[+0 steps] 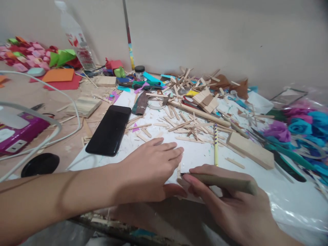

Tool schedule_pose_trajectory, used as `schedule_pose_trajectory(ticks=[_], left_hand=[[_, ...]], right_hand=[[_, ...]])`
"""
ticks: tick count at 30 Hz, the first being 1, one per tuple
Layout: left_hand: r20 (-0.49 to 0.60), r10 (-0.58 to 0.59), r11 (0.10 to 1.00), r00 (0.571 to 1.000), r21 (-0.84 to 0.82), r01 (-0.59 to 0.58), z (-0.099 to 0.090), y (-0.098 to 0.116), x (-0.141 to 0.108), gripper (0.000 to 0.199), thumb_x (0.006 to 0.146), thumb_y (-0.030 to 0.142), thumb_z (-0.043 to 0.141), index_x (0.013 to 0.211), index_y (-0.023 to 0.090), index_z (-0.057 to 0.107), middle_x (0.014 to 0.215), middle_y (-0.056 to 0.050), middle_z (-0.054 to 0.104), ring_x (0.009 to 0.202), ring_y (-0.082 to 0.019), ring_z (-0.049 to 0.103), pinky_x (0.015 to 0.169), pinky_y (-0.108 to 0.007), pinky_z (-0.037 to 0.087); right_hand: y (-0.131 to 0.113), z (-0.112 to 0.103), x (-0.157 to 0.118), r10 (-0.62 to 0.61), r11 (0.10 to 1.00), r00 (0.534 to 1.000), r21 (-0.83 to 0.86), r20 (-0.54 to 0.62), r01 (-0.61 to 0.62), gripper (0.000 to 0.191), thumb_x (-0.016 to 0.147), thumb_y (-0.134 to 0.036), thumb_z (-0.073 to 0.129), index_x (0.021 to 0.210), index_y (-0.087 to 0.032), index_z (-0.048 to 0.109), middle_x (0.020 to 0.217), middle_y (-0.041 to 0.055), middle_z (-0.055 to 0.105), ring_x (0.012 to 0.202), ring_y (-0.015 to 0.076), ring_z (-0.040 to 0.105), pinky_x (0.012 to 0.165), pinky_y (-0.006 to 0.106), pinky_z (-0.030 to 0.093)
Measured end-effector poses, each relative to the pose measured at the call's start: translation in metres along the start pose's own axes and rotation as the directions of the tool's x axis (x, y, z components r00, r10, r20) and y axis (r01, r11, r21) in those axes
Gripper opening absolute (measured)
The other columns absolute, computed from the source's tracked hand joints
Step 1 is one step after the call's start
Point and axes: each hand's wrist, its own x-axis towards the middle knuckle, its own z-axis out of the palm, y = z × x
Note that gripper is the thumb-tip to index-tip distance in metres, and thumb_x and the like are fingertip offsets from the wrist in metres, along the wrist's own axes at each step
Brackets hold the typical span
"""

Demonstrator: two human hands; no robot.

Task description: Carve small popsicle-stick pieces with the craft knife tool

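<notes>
My left hand (153, 164) lies over the near edge of the white sheet, fingers stretched out and pressing on a thin wooden stick (179, 172). Most of that stick is hidden under the fingers. My right hand (238, 205) is closed round a wooden-handled carving knife (225, 181), held low and slanted like a pen. Its short dark tip touches or nearly touches the stick beside my left thumb; I cannot tell which. Just beyond my right hand is a yellow patterned pencil (216, 147).
A black phone (110, 130) lies left, near a purple power strip (23, 130) with white cables. Loose sticks (189, 126), a hammer (197, 112) and a wood block (251, 150) lie beyond my hands. Scissors (289, 153) rest right; a bottle (77, 37) stands at the wall.
</notes>
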Motion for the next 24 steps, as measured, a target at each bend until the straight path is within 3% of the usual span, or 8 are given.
schedule_pose_trajectory(ticks=[4,6,9,13,17,20,24], left_hand=[[-0.016,-0.013,1.000,1.000,0.010,0.013,0.000,0.000,0.000,0.078,0.102,0.071,0.061,0.150,0.009,0.063,0.161,-0.013,0.058,0.151,-0.034,0.054,0.127,-0.054,0.036],[-0.012,-0.014,1.000,1.000,0.006,0.014,0.000,0.000,-0.001,0.080,0.102,0.073,0.060,0.151,0.009,0.062,0.161,-0.013,0.058,0.152,-0.034,0.054,0.127,-0.053,0.035],[-0.001,-0.014,1.000,1.000,-0.003,0.014,0.000,0.000,-0.001,0.081,0.102,0.074,0.059,0.151,0.009,0.063,0.161,-0.013,0.057,0.152,-0.034,0.054,0.127,-0.053,0.035],[-0.010,-0.020,1.000,1.000,-0.006,0.020,0.000,0.000,-0.001,0.080,0.102,0.074,0.059,0.151,0.011,0.063,0.161,-0.012,0.057,0.152,-0.033,0.054,0.127,-0.051,0.035],[-0.007,-0.030,0.999,1.000,-0.018,0.030,0.002,-0.001,-0.002,0.078,0.102,0.072,0.060,0.152,0.011,0.062,0.162,-0.012,0.056,0.153,-0.033,0.053,0.128,-0.051,0.034],[-0.008,-0.022,0.999,1.000,-0.026,0.022,0.003,-0.001,-0.002,0.079,0.103,0.072,0.059,0.153,0.011,0.061,0.163,-0.012,0.055,0.153,-0.034,0.053,0.127,-0.053,0.034],[-0.020,-0.007,1.000,1.000,-0.021,0.007,0.002,-0.001,-0.002,0.081,0.104,0.074,0.056,0.153,0.010,0.061,0.162,-0.013,0.057,0.151,-0.036,0.054,0.127,-0.054,0.035]], right_hand=[[0.000,0.003,-0.001,0.129,0.980,0.991,0.157,-0.044,-0.120,0.026,0.093,-0.045,0.078,0.075,-0.026,0.082,0.074,0.0031,0.082,0.062,0.0200,0.073,0.057,0.029,0.058],[-0.001,0.003,-0.001,0.202,0.943,0.979,0.272,-0.012,-0.191,0.027,0.091,-0.046,0.080,0.075,-0.024,0.080,0.069,0.0030,0.079,0.060,0.0196,0.071,0.058,0.030,0.058],[-0.003,0.001,0.000,0.218,0.917,0.976,0.336,0.023,-0.213,0.028,0.092,-0.047,0.080,0.076,-0.024,0.079,0.066,0.0033,0.077,0.058,0.0195,0.069,0.057,0.031,0.057],[0.001,-0.003,0.004,0.154,0.965,0.988,0.212,0.029,-0.157,0.028,0.093,-0.044,0.078,0.074,-0.024,0.079,0.067,0.0036,0.077,0.060,0.0201,0.070,0.054,0.030,0.056],[0.006,-0.007,0.005,0.054,0.992,0.996,0.109,0.064,-0.061,0.020,0.092,-0.043,0.077,0.082,-0.026,0.083,0.085,0.0060,0.085,0.076,0.0258,0.079,0.055,0.031,0.059],[0.003,-0.013,0.003,0.044,0.997,0.998,0.072,-0.046,-0.041,0.018,0.089,-0.046,0.081,0.083,-0.029,0.084,0.093,0.0062,0.087,0.073,0.0260,0.079,0.047,0.030,0.053],[-0.007,-0.023,0.000,0.014,1.000,0.973,0.006,-0.231,-0.013,0.018,0.088,-0.047,0.082,0.089,-0.029,0.084,0.083,0.0035,0.084,0.053,0.0177,0.066,0.043,0.029,0.046]])
